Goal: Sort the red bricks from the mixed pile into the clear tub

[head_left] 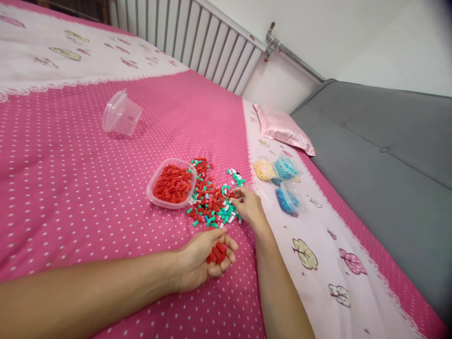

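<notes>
Palm up, my left hand [201, 259] is cupped around a small heap of red toy bricks [216, 253]. My right hand [247, 205] reaches down to the right side of a loose pile of mixed toy bricks [212, 200], red, green and white. Its thumb and fingers are bent together at the pile; what lies between the fingertips is too small to make out. Touching the pile's left side is a clear plastic tub [151, 193] filled with red bricks.
An empty clear container [122, 115] lies tipped on the pink dotted bedspread [70, 188]. To the right stand small tubs of yellow pieces [264, 169], light blue pieces [285, 168] and darker blue pieces [286, 201]. Beyond are a pink pillow [282, 127] and a grey headboard [381, 155].
</notes>
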`<state>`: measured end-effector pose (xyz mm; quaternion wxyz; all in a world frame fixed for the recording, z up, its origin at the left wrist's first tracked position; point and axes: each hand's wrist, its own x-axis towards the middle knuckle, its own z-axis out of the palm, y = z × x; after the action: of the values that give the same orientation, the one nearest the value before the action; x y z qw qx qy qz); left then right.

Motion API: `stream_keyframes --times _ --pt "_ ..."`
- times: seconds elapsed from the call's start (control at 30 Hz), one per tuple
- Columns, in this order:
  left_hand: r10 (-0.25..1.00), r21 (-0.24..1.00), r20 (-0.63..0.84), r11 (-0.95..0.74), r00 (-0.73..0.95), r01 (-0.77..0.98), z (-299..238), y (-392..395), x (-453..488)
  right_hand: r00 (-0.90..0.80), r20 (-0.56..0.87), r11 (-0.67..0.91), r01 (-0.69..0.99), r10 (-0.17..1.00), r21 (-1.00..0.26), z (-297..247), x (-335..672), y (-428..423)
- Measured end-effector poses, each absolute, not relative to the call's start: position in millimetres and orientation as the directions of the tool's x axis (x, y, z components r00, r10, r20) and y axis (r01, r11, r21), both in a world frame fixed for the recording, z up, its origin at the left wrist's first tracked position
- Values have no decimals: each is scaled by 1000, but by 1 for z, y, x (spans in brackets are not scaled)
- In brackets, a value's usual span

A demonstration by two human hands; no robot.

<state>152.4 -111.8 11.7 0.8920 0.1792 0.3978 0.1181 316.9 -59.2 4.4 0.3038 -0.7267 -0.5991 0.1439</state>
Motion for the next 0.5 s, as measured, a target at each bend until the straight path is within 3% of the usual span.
stream_keyframes --times 0.5 --pt "351 425 -658 903 667 -55 11 -112 152 233 159 -88 782 959 -617 2 319 -59"
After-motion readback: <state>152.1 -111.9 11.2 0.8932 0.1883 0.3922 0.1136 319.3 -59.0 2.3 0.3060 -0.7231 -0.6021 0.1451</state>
